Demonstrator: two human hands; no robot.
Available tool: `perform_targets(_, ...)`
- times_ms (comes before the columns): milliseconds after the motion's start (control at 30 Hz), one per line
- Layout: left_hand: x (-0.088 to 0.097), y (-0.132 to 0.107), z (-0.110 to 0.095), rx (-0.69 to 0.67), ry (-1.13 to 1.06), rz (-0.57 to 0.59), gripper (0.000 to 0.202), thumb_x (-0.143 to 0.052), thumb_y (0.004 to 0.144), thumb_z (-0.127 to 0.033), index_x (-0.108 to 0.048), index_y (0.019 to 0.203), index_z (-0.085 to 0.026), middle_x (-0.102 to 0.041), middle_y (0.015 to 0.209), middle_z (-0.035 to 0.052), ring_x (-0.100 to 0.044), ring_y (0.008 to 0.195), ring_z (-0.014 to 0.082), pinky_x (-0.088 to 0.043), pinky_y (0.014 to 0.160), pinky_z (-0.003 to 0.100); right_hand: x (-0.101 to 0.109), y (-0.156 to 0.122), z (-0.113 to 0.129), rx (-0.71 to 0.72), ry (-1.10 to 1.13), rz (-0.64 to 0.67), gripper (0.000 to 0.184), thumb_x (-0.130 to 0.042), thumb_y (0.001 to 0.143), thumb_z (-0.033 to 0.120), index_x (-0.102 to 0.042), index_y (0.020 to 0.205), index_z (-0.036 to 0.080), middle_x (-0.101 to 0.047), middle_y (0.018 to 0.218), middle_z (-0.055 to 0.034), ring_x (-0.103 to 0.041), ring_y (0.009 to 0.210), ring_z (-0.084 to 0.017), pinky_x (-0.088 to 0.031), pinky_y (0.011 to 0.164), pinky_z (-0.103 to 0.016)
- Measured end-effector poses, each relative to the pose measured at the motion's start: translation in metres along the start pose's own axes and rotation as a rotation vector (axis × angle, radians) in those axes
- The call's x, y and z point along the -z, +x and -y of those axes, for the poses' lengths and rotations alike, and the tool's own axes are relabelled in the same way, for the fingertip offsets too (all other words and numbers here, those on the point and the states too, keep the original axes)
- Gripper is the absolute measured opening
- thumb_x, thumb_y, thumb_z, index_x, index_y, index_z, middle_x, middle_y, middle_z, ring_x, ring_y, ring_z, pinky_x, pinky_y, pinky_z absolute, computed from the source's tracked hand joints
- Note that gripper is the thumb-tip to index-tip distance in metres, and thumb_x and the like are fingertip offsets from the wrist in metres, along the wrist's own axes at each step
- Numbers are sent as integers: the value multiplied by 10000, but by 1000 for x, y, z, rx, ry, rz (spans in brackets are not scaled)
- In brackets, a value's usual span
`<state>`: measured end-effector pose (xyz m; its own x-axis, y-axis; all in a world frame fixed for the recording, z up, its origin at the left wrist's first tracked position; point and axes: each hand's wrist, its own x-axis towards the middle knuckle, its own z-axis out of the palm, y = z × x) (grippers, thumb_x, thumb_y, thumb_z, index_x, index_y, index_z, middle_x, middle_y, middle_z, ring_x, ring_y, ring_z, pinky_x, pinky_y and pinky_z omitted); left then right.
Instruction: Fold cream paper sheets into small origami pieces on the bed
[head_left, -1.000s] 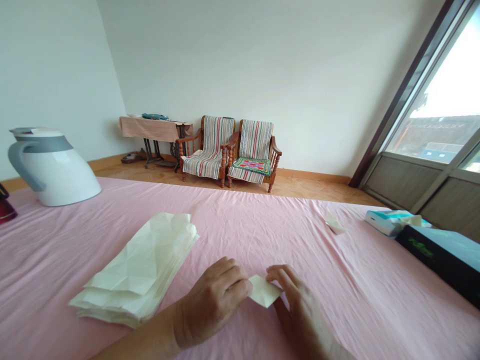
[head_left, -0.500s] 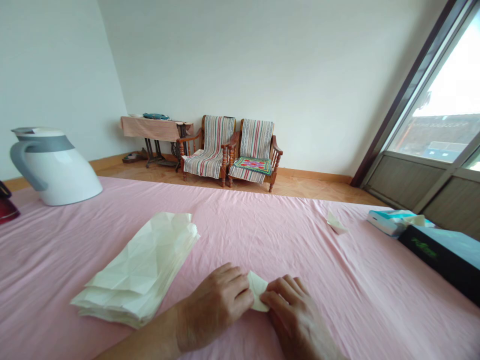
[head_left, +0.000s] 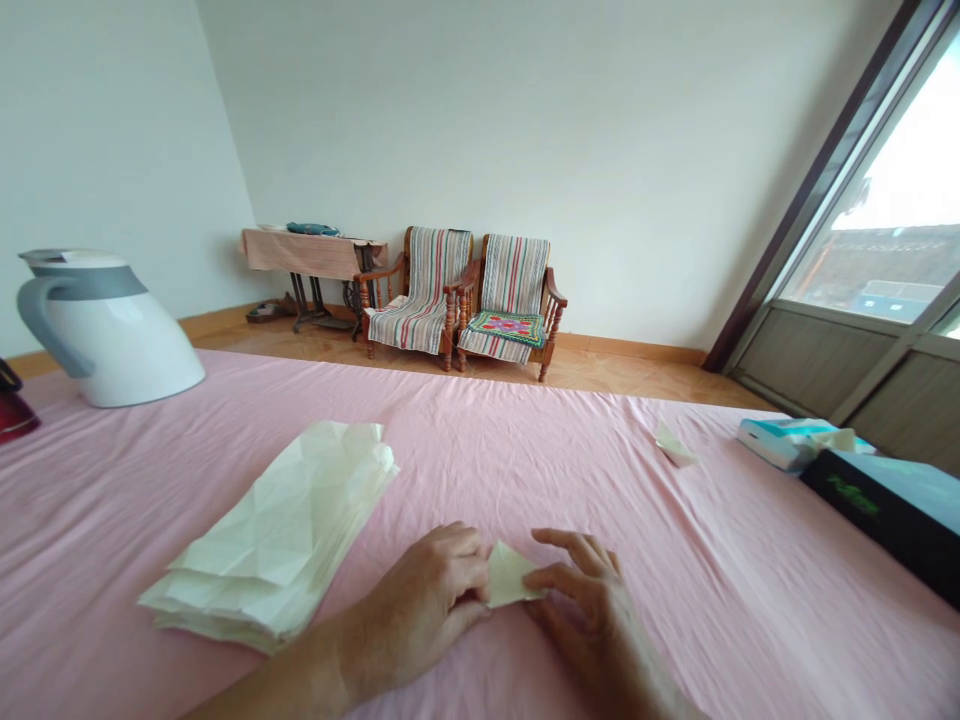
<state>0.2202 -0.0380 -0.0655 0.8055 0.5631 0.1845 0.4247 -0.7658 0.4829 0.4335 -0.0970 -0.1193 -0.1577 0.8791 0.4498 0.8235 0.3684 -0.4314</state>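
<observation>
Between my hands, low in the middle of the view, is a small folded piece of pale paper (head_left: 510, 575) on the pink tablecloth. My left hand (head_left: 435, 590) has its fingers closed on the paper's left edge. The thumb of that hand lies beneath its curled fingers. My right hand (head_left: 589, 600) touches the right corner with a fingertip, its fingers spread apart and its thumb partly hidden. A thick stack of creased pale paper sheets (head_left: 285, 530) lies to the left of my left hand. Farther off, to the right, sits another small folded paper (head_left: 675, 445).
A white and grey jug (head_left: 142, 335) stands at the far left, beside a partly seen red object (head_left: 15, 415). On the right lie a tissue pack (head_left: 787, 440) and a black box (head_left: 885, 510). Two wooden armchairs (head_left: 555, 310) stand beyond the pink tablecloth (head_left: 525, 430).
My right hand's fingers have lifted and spread, showing more of the folded paper. My left hand has shifted slightly left, still on the paper.
</observation>
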Motion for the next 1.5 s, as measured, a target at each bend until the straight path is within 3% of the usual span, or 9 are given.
perform_targets(133,1,0,-1,11,70,-1,203,-581,865,-25,-554,705,-148,-564,837,3,-510,858,168,-369,755,278,6,0,7,108,-25,-36,195,-549,850,151,-686,868,289,-630,1171,-27,-518,1128,-252,-415,882,-425)
perform_targets(233,2,0,-2,33,35,13,184,-564,862,-13,-574,743,-154,-573,862,3,-512,871,166,-365,773,277,7,-1,9,104,-18,-30,186,-551,848,160,-688,858,285,-633,1175,-27,-505,1145,-257,-403,894,-434)
perform_targets(333,1,0,-1,119,-60,13,178,-594,801,9,-593,752,-162,-577,835,-12,-525,854,151,-362,766,253,3,1,10,3,37,18,160,-583,824,188,-705,809,291,-639,1167,-32,-513,1132,-272,-403,885,-449)
perform_targets(533,-3,3,9,292,-173,-45,135,-655,733,-69,-591,658,-160,-556,717,-39,-536,712,114,-344,672,218,1,9,16,-341,161,25,150,-635,780,230,-682,640,255,-652,1105,-53,-514,1119,-288,-354,929,-475)
perform_targets(733,-8,5,11,299,-119,-84,204,-633,816,-199,-560,630,-157,-574,694,-31,-531,690,120,-328,654,227,0,15,17,-429,170,49,152,-632,775,267,-640,630,224,-641,1120,-72,-523,1107,-283,-341,939,-460)
perform_targets(1167,-14,6,7,321,-16,-139,224,-639,804,-200,-547,603,-162,-569,659,-28,-511,674,139,-309,639,250,-12,12,6,-268,-1,-86,196,-637,781,259,-597,591,236,-664,1033,-97,-595,977,-302,-449,736,-421)
perform_targets(1500,-16,7,8,333,9,-147,221,-683,788,-224,-544,628,-162,-580,677,-33,-509,688,141,-292,650,256,-13,11,5,-272,-36,-58,175,-626,783,256,-594,612,240,-653,1052,-87,-585,973,-299,-438,744,-426)
